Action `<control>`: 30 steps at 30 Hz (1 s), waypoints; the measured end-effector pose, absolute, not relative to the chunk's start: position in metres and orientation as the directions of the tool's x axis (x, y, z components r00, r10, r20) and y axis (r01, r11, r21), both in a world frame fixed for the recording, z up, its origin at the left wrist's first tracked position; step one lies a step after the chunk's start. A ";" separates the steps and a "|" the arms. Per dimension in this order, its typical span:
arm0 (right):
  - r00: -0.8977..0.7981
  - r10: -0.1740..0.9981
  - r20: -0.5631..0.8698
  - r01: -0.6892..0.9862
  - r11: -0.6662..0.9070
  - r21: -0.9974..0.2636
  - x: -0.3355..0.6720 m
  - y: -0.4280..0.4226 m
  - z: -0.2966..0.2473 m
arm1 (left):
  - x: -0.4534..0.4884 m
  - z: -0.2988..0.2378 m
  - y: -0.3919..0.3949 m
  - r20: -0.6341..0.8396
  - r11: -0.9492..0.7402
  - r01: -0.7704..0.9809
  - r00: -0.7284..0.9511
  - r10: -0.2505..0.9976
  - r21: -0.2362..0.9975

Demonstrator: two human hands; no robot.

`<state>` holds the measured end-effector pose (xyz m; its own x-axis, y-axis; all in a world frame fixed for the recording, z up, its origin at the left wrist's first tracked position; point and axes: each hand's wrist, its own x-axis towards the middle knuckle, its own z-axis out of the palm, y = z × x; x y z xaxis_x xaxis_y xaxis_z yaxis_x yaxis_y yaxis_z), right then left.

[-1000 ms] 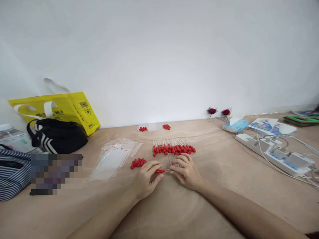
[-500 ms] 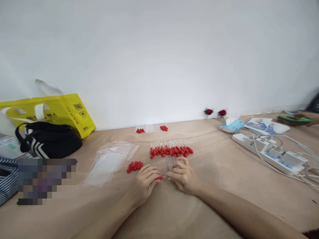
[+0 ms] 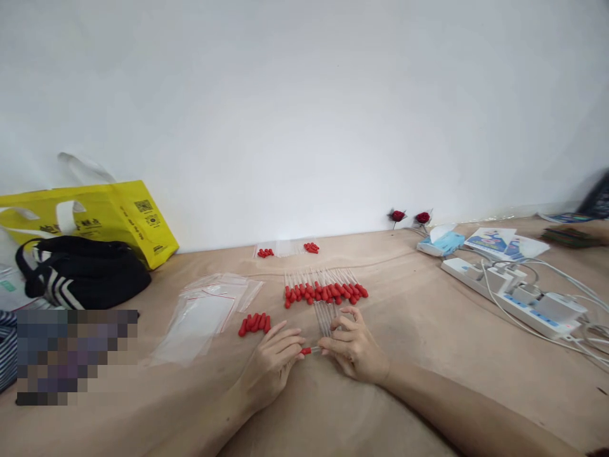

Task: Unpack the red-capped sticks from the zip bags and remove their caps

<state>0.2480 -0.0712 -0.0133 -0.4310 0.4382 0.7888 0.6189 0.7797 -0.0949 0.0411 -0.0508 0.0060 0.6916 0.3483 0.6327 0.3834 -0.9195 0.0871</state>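
Note:
My left hand [image 3: 272, 363] is closed in a pinch on a red rubber bulb [image 3: 306, 351], most of which its fingers cover. From the bulb's open end a clear glass dropper tube [image 3: 316, 349] runs into the closed fingers of my right hand [image 3: 356, 348]. How deep the tube sits in the bulb is too small to tell. Loose clear tubes [image 3: 324, 317] lie just beyond my right hand. A small pile of red bulbs [image 3: 254, 324] is beside my left fingers. Farther back, droppers with red bulbs [image 3: 328, 292] lie in a row, tips toward the wall.
Clear zip bags [image 3: 200, 324] lie at the left, near a black bag [image 3: 95, 273] and a yellow tote bag [image 3: 128, 222]. Filled bags [image 3: 285, 247] lie by the wall. At the right are a power strip [image 3: 509, 298] with cables, a blue tissue pack [image 3: 442, 242] and two artificial roses [image 3: 398, 216].
The view has shifted slightly. Both hands keep their grip on the bulb and tube, and a little more of the bulb's open end shows. The other person's hand at far right has blurred.

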 end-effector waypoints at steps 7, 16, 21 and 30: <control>-0.442 0.468 0.765 0.618 0.777 -0.118 0.248 -0.073 -0.012 | 0.039 -0.001 -0.048 0.617 -0.924 0.374 0.711 0.338 0.075; -0.367 0.602 0.709 0.668 0.701 -0.249 0.262 -0.072 -0.012 | 0.028 -0.002 -0.047 0.699 -0.896 0.429 0.606 0.379 0.114; -0.186 0.746 0.640 0.694 0.560 -0.452 0.271 -0.065 -0.014 | 0.023 0.003 -0.044 0.691 -0.774 0.586 0.456 0.561 0.241; -0.002 0.844 0.536 0.783 0.334 -0.524 0.278 -0.062 -0.020 | -0.034 0.019 -0.003 0.484 -0.323 0.732 -0.011 0.875 0.600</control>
